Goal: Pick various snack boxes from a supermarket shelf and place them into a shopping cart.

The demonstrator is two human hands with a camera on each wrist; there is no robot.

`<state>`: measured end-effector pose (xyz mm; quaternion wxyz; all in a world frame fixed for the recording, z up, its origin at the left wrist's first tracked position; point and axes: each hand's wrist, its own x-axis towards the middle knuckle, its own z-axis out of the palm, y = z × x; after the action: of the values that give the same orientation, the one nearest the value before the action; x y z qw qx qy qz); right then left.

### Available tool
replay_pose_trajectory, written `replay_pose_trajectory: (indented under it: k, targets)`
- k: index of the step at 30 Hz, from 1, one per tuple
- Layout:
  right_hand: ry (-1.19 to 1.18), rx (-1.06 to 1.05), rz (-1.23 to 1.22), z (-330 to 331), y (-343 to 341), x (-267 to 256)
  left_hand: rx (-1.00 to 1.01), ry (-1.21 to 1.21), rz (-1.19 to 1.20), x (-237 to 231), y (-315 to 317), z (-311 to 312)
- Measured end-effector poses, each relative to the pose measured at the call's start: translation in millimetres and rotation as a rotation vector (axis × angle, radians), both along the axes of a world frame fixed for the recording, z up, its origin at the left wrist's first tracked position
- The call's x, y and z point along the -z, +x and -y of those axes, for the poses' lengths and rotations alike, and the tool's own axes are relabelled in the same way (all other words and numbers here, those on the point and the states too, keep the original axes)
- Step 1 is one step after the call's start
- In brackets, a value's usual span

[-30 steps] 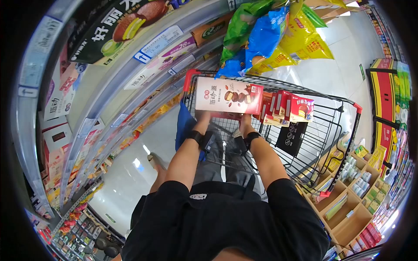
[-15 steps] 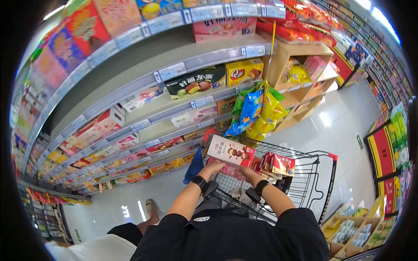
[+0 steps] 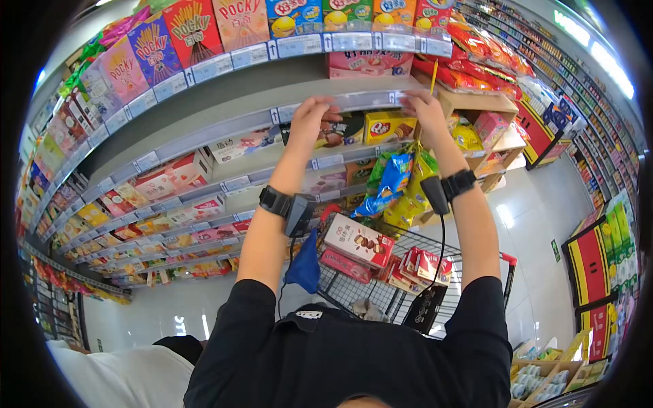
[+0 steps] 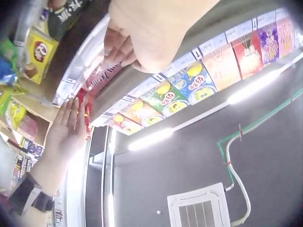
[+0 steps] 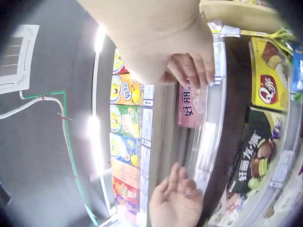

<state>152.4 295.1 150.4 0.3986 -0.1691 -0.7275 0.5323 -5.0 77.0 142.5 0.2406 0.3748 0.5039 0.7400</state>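
My left hand (image 3: 314, 122) is raised before the shelf edge, its fingers loosely bent and holding nothing. To its right, my right hand (image 3: 425, 112) reaches to the same shelf's price strip (image 3: 371, 100). In the right wrist view its fingertips lie right at that strip, with nothing in its grasp. A pink box (image 3: 371, 64) stands farther back on this shelf, between and beyond the hands. Below, a white-and-brown box of chocolate pies (image 3: 358, 241) lies in the shopping cart on a pink box (image 3: 345, 264), beside several red boxes (image 3: 428, 265).
Pocky boxes (image 3: 192, 30) line the shelf above. A yellow box (image 3: 389, 128) sits one shelf lower. Snack bags (image 3: 391, 183) hang in front of the shelves, above the cart's far rim (image 3: 425, 234). Another person's white sleeve (image 3: 129, 374) is at lower left.
Both hands have left the white-and-brown box, which now rests in the cart, and have risen forward to the shelf. The head view has tilted up toward the shelves.
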Motion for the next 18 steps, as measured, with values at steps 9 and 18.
replay_pose_trajectory:
  k: [9,18]
  targets:
    - [0.523,0.565,0.168,-82.5,-87.9,-16.3,-0.75,-0.275,-0.983,-26.3,-57.4,-41.0]
    - [0.78,0.576,0.452,-168.3,-132.5,-21.2,-0.562,-0.737,-1.036,-45.9,-88.1,-66.6]
